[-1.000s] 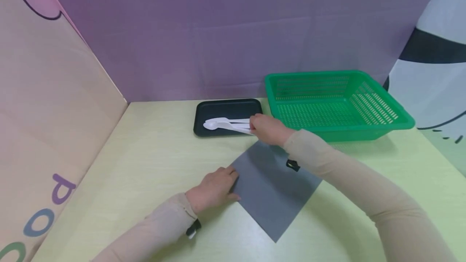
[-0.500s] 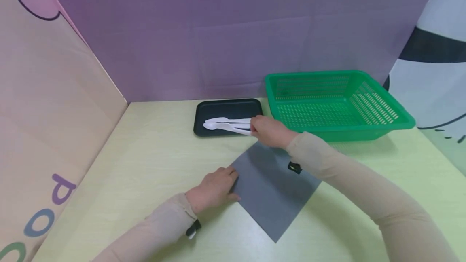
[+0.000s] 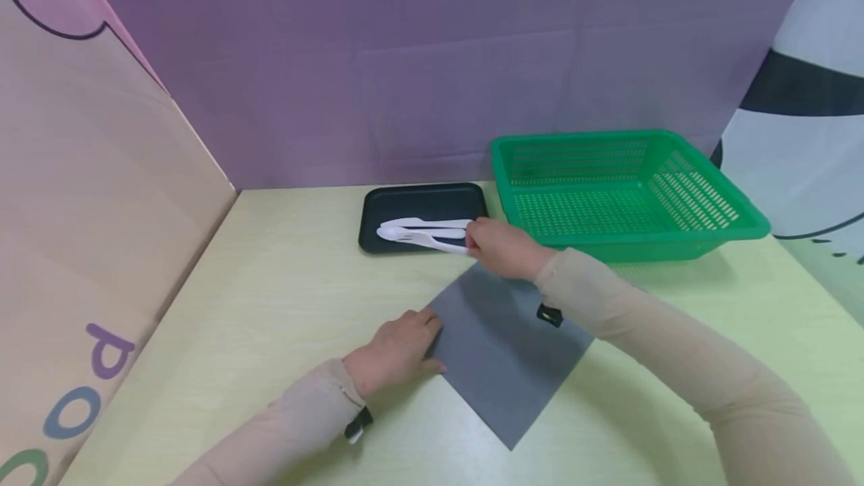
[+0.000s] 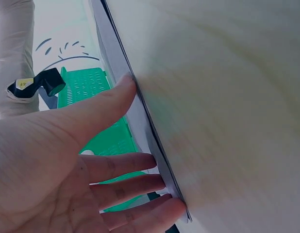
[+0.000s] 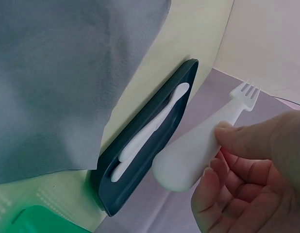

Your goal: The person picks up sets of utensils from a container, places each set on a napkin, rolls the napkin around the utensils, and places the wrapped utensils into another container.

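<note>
My right hand [image 3: 502, 246] pinches a white fork [image 5: 193, 150] between thumb and fingers, by its thick handle near the tines. Behind it, a black tray [image 3: 439, 201] carries two more white utensils [image 5: 152, 128], a spoon [image 3: 391, 233] and a knife [image 3: 412, 223]. From the head, the fork overlaps the tray's front edge. A folded grey napkin [image 3: 506, 351] lies cornerwise on the table. My left hand [image 3: 398, 347] rests at the napkin's left corner, thumb and fairly straight fingertips touching its layered edge [image 4: 162, 160].
A green slotted basket [image 3: 628, 235] stands at the back right, beside the tray and behind my right forearm. A purple backdrop [image 3: 405, 66] rises behind the pale table [image 3: 283, 276]. A printed panel [image 3: 101, 193] borders it on the left.
My right hand has shifted slightly right and toward me with the fork, showing more of the handles near the fingers. The left hand and the napkin stay put.
</note>
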### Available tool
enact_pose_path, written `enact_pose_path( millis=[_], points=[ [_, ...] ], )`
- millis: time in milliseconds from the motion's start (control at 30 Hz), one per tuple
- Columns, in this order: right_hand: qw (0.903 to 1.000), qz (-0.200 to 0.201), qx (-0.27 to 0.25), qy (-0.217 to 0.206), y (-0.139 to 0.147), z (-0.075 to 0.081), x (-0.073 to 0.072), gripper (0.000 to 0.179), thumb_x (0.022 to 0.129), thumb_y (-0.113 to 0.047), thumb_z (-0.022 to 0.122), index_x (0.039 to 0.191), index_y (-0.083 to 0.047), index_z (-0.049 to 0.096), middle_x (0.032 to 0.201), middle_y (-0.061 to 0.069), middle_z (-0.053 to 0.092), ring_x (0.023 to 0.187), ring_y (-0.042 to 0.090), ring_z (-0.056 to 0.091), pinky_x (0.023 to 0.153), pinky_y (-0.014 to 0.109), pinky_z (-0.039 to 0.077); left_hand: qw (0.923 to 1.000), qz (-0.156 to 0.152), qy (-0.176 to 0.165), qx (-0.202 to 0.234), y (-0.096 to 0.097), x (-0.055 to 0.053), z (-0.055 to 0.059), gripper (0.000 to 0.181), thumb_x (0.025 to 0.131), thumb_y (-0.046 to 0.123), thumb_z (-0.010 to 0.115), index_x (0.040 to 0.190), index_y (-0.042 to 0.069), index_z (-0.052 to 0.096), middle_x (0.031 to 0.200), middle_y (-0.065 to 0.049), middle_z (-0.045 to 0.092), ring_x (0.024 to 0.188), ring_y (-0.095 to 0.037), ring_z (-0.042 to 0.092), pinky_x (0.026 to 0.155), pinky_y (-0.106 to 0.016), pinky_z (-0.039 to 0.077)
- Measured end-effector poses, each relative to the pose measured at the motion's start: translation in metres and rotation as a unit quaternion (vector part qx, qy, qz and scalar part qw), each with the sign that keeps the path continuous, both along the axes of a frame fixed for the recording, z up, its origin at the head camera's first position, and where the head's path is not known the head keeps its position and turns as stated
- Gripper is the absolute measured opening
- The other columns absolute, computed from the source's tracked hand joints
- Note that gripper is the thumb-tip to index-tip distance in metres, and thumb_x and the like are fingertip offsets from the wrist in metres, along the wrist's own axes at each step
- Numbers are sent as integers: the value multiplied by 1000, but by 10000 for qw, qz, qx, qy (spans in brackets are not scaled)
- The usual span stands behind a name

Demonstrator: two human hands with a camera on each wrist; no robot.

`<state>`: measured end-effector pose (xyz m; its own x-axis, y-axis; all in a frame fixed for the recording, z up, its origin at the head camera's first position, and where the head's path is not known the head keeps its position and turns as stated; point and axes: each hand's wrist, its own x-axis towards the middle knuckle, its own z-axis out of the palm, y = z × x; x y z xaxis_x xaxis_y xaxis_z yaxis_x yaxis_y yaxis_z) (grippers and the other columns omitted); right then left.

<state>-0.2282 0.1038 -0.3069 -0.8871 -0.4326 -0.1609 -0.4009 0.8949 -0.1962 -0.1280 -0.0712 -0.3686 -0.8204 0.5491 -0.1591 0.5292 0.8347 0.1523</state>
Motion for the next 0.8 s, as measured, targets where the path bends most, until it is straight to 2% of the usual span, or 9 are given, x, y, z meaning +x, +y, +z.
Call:
enact_pose_path(
  millis=[533, 800],
  points=[
    [9995, 187, -207, 169, 7, 1, 10, 11, 93, -17, 56, 96, -6, 57, 90, 7, 60, 75, 16, 54, 64, 26, 48, 10000, 8, -17, -12, 0, -1, -1, 64, 81, 42, 69, 126, 0, 53, 128, -13, 54, 112, -26, 56, 87, -38, 54],
    [9997, 161, -106, 147, 8, 1, 14, 11, 93, -17, 56, 97, -7, 57, 91, 7, 60, 76, 16, 54, 65, 26, 49, 10000, -6, -30, -9, 0, 0, 0, 64, 81, 41, 69, 126, 0, 53, 129, -13, 54, 112, -26, 56, 88, -38, 53]
  ],
)
